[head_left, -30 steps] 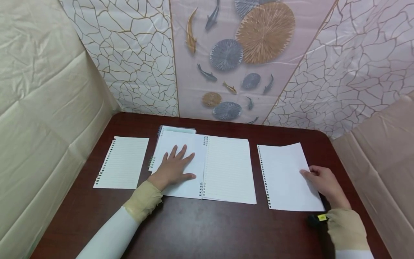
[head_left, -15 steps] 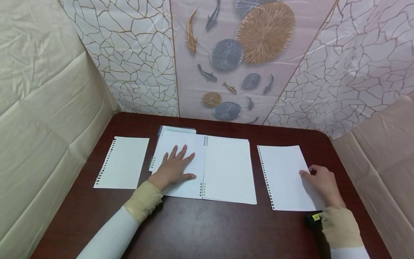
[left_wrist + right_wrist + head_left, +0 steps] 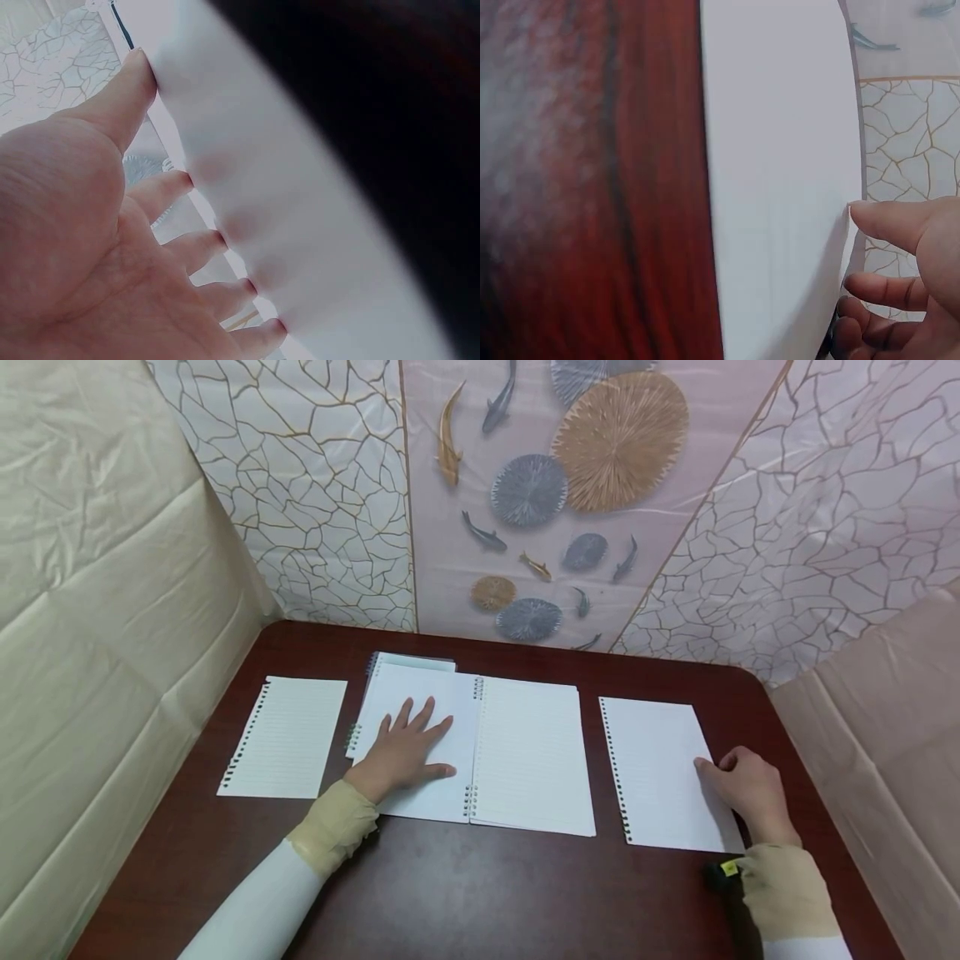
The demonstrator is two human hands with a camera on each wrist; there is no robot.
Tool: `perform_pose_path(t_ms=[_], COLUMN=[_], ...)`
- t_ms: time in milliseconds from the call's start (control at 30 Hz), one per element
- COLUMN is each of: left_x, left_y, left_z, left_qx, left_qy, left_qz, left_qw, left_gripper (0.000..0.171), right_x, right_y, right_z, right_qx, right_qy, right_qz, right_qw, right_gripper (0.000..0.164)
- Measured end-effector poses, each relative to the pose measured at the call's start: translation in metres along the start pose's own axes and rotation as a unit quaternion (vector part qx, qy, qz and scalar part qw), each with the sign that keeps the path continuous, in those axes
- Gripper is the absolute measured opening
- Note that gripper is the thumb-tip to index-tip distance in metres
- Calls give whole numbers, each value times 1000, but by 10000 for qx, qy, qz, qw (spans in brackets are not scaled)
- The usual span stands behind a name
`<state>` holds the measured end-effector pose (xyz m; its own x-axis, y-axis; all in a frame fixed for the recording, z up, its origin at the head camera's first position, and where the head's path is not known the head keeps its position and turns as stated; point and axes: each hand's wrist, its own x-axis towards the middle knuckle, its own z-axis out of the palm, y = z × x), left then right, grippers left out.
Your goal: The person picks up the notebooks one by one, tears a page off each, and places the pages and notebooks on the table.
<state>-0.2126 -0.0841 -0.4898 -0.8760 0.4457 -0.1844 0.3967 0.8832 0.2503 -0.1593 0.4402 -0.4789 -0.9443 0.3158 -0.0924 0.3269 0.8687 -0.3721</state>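
Observation:
An open spiral notebook (image 3: pixel 534 752) with white pages lies in the middle of the table. My left hand (image 3: pixel 397 756) rests on its left page, fingers spread. In the left wrist view, the fingertips (image 3: pixel 206 244) press against the white page. To the right lies a loose sheet of paper (image 3: pixel 656 772) with a row of punched holes along its left side. My right hand (image 3: pixel 750 789) pinches the sheet's right edge, thumb on top and the other fingers curled beside and under it. The right wrist view shows the thumb (image 3: pixel 877 217) at that edge.
A lined loose sheet (image 3: pixel 285 739) with torn holes lies at the table's left. Another spiral notebook (image 3: pixel 412 661) shows from under the open one's far left. Dark wooden table (image 3: pixel 480 893); a patterned curtain (image 3: pixel 525 527) hangs behind, with beige cloth (image 3: pixel 97 610) at the sides.
The loose sheet's raised far corner has come down flat, and its right side has shifted slightly left with my right hand. My left hand has stayed in place.

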Motion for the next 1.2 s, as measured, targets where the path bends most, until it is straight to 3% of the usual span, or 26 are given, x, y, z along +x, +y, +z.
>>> perform_pose_path(t_ms=[300,567,800,1200], left_x=[0,0,1,0], left_y=[-1,0,-1,0], left_z=[0,-1,1,0], left_qx=[20,12,24,27], left_qy=[24,16,-18,6], left_qz=[14,17,-32,-14], left_qw=[10000,10000,10000,10000], left_gripper=[86,86,86,86], right_x=[2,1,-9,-30], right_y=[6,5,-10,-54], right_z=[3,-1,-2,10], right_qx=[107,150,285,232], right_qy=[40,419,865,1055], right_qz=[108,54,-301,-1115], right_qw=[9999,9990,9954,9879], right_gripper=[56,64,61,72])
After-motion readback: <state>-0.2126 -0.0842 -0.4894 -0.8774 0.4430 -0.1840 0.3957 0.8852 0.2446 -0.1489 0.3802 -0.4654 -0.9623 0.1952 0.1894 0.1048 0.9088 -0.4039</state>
